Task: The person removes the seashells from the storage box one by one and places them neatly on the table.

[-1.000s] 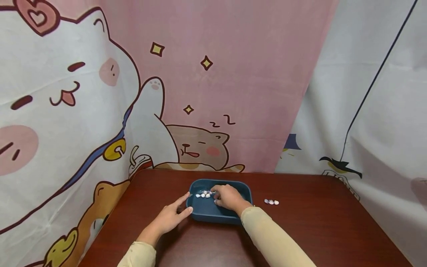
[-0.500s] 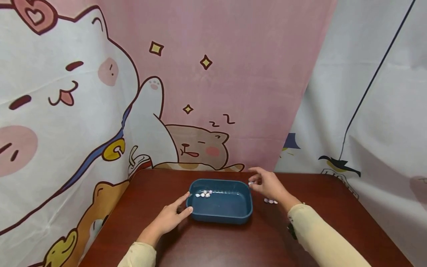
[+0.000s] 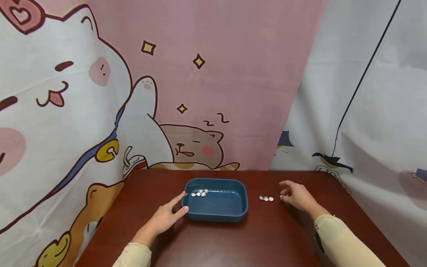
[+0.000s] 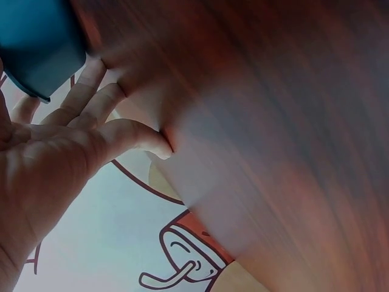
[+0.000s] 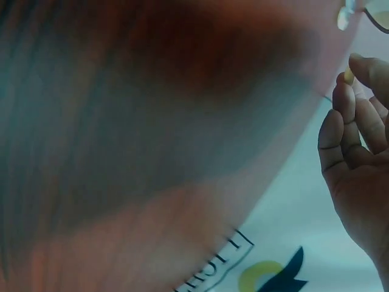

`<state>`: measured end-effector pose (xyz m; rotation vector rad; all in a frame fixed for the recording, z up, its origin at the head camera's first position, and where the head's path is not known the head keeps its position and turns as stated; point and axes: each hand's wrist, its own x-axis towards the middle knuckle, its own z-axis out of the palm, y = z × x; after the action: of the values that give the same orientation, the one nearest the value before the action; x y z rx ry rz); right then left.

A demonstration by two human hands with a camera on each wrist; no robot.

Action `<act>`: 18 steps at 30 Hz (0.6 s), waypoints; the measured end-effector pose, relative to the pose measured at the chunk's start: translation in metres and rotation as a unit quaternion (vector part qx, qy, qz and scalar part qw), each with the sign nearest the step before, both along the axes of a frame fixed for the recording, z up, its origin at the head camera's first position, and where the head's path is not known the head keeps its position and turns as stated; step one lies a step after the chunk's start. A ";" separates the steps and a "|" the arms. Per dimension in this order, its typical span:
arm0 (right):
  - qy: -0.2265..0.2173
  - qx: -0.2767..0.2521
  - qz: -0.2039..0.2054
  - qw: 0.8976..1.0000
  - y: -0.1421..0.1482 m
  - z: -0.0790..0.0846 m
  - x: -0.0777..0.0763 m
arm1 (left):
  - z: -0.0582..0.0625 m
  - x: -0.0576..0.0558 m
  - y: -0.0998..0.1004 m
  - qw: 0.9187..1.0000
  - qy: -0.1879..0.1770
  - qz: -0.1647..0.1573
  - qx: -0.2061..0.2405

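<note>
A blue rectangular plastic tub [image 3: 215, 217] stands on the table, with several small whitish shells [image 3: 199, 194] grouped at its left inside. My left hand [image 3: 164, 218] touches the tub's left side with relaxed, spread fingers; the left wrist view shows its fingers [image 4: 91, 97] by the tub's corner. To the right of the tub, three small shells [image 3: 266, 198] lie in a short row. My right hand [image 3: 298, 196] is just right of that row, low over the table. Between its thumb and forefinger it pinches a small pale shell [image 5: 349, 75], mostly covered by the fingertips.
The dark red-brown wooden table [image 3: 213, 244] reaches back to a cartoon-printed cloth [image 3: 250, 74] hanging behind it. More of this cloth hangs along the left and right sides.
My right hand has come out of the tub with a shell, passed over its right rim and moved right beyond the row. My left hand stays at the tub. The head view has turned slightly right.
</note>
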<state>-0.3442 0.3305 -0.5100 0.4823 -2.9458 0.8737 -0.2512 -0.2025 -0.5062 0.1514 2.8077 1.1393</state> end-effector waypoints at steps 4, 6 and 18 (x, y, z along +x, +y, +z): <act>-0.001 0.011 -0.005 1.000 -0.004 -0.013 -0.001 | 0.001 0.000 0.000 1.000 -0.004 -0.004 0.003; 0.001 0.008 -0.004 1.000 -0.006 -0.017 -0.001 | 0.001 0.000 0.001 1.000 -0.005 -0.006 0.005; 0.000 -0.019 0.007 1.000 -0.018 -0.026 -0.002 | 0.000 0.000 -0.003 1.000 -0.003 -0.003 -0.002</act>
<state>-0.3462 0.3127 -0.5361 0.5032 -2.9232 0.9277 -0.2516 -0.2051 -0.5059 0.1569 2.8021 1.1315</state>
